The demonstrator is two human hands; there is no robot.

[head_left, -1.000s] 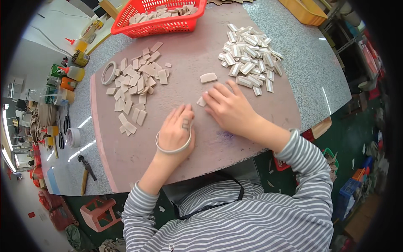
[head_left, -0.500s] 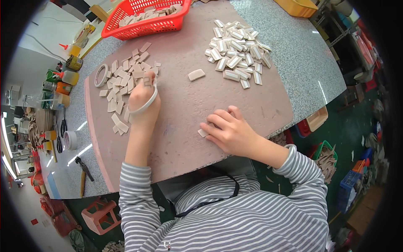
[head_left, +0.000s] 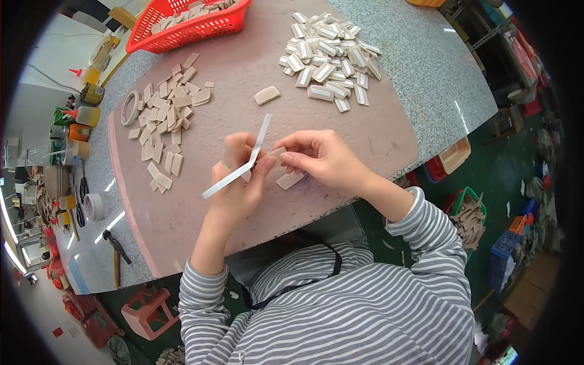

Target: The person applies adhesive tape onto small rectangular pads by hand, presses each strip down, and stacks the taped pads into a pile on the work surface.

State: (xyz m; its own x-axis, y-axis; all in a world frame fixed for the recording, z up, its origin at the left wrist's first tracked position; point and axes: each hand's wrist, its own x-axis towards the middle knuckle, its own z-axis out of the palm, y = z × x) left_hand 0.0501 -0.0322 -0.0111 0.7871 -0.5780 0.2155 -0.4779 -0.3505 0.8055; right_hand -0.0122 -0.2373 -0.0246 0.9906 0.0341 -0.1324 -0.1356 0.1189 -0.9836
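My left hand (head_left: pixel 238 185) is closed over the board, with a bent white tape strip (head_left: pixel 230 180) lying across its fingers. Its fingertips meet those of my right hand (head_left: pixel 325 159) at a small beige rectangular piece (head_left: pixel 278 152); my right thumb and fingers pinch that piece. Just below lies another beige piece (head_left: pixel 288 180) on the board, partly covered by my right hand. Farther off, a single thicker beige block (head_left: pixel 267 95) rests alone. Loose beige pieces (head_left: pixel 163 112) are scattered at the left, and a heap of pieces with white strips (head_left: pixel 328 58) lies at the far right.
A red plastic basket (head_left: pixel 188 27) of beige pieces stands at the far left. One tape roll (head_left: pixel 129 108) lies beside the loose pieces, another (head_left: pixel 93 207) near a hammer (head_left: pixel 117 248) at the left edge. The brownish board (head_left: pixel 365 158) covers much of the speckled table (head_left: pixel 444 85).
My left hand has come from the loose pieces toward me and right, bringing the white strip. My right hand has shifted up to meet it. The view has shifted slightly.
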